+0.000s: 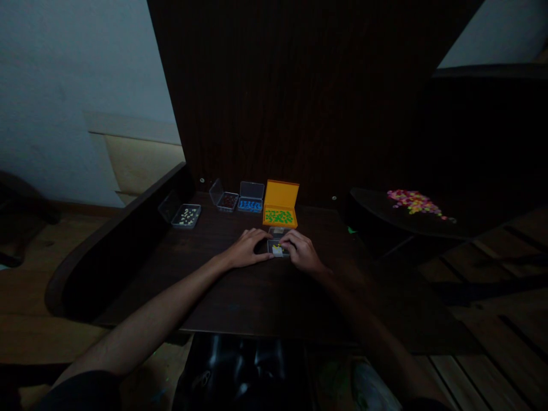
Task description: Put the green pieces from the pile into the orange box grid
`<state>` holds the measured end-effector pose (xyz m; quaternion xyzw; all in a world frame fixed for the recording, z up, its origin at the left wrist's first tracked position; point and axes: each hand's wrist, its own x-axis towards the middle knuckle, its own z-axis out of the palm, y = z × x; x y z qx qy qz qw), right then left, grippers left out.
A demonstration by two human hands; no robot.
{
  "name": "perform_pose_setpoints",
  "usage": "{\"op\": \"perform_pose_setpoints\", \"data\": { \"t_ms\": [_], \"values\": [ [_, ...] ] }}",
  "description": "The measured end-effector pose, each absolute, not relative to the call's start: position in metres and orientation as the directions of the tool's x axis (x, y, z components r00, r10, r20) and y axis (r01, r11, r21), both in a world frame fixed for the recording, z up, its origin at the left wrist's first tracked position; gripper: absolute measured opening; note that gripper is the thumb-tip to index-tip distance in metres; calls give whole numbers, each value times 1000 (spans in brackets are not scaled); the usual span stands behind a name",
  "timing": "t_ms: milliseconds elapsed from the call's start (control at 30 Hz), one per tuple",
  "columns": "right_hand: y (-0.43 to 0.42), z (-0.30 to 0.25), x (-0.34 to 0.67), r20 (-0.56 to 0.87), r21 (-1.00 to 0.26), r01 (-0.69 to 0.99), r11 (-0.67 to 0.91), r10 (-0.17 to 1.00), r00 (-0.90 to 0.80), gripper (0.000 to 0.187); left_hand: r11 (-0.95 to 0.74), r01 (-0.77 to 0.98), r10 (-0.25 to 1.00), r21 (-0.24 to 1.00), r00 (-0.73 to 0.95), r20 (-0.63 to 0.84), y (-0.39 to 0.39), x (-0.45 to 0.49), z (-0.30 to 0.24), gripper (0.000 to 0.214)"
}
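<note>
A small clear plastic box [277, 250] lies in front of me with its lid raised. Inside it are a few tiny yellow pieces and a whitish patch. My left hand [248, 249] steadies the box from the left, thumb at its near corner and fingers by the lid. Over the box's right side, my right hand [303, 250] has its fingertips closed in a pinch; whatever is between them is too small to make out. Just behind stands an open orange box [281, 194] holding many small green pieces [279, 217].
Clear open boxes hold blue pieces [250, 205], dark red pieces [229, 201] and cream pieces [187, 216] on the dark wooden surface [240, 302]. A pile of multicoloured pieces [415, 202] sits on a raised ledge at right. A dark side panel [124, 228] edges the left.
</note>
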<state>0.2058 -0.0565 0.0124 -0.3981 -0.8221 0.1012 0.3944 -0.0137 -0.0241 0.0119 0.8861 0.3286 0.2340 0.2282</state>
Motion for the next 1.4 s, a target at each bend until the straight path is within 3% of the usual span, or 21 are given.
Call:
{"op": "perform_pose_setpoints", "data": {
  "t_ms": [1100,1233,1400],
  "values": [
    [-55,6,201,545,-409,554,725,681,-489,24,-688,470,681,554,682,268,-25,-14,12,47],
    [-58,12,201,614,-412,544,731,664,-426,27,-690,474,680,547,684,266,-24,-14,11,45],
    [-60,18,204,748,-427,564,707,626,-218,26,-691,479,684,541,675,276,-24,-15,11,47]
  ]
}}
